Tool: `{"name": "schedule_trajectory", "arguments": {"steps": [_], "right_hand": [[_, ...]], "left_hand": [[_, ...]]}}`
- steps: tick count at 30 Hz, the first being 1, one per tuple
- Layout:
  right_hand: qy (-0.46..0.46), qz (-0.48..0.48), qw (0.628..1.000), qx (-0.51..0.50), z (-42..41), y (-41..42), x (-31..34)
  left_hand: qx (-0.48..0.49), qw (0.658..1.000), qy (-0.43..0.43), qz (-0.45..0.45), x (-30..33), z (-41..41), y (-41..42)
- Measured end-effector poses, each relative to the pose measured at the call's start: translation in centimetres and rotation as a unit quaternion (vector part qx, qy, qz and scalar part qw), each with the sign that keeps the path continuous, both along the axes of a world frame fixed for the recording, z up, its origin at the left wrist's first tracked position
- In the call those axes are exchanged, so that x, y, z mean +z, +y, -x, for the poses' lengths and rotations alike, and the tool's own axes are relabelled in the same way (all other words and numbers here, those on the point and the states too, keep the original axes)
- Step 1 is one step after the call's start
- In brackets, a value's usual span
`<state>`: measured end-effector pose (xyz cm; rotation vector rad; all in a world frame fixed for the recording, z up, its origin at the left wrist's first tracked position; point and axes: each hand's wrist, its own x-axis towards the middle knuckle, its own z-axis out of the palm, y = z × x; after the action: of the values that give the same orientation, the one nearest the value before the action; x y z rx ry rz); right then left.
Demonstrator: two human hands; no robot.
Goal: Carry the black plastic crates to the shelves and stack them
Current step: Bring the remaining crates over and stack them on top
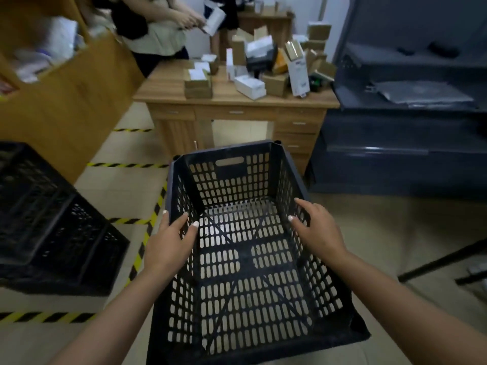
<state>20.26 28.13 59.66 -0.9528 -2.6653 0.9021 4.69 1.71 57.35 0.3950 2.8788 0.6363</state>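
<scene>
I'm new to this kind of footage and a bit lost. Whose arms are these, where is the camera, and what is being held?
There is no machine here. The single picture comes from a camera worn on a person's head, looking forward and down, so the arms are the wearer's own. The left hand and right hand each grip a side wall of an empty black crate, thumbs inside. More black crates stand to the left. Ahead is a wooden desk piled with small boxes, where another person stands. Grey shelves stand on the right.
</scene>
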Motion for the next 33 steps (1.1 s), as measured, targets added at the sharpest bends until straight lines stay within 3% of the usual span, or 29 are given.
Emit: {"name": "schedule_trajectory", "arguments": {"steps": [7, 18, 33], "right_hand": [[0.040, 0.036, 0.998, 0.032, 7.0, -5.3, 2.8], [0.010, 0.071, 0.987, 0.144, 17.6, -10.8, 3.0], [0.062, 0.072, 0.929, 0.357, 32.3, -10.0, 11.0]], "left_hand": [[0.085, 0.994, 0.073, 0.010, 3.9, 3.5, -6.1], [0.209, 0.974, 0.051, 0.065, 5.9, 6.1, -13.2], [0.396, 0.912, 0.104, 0.013, 11.8, 10.7, -12.3]]}}
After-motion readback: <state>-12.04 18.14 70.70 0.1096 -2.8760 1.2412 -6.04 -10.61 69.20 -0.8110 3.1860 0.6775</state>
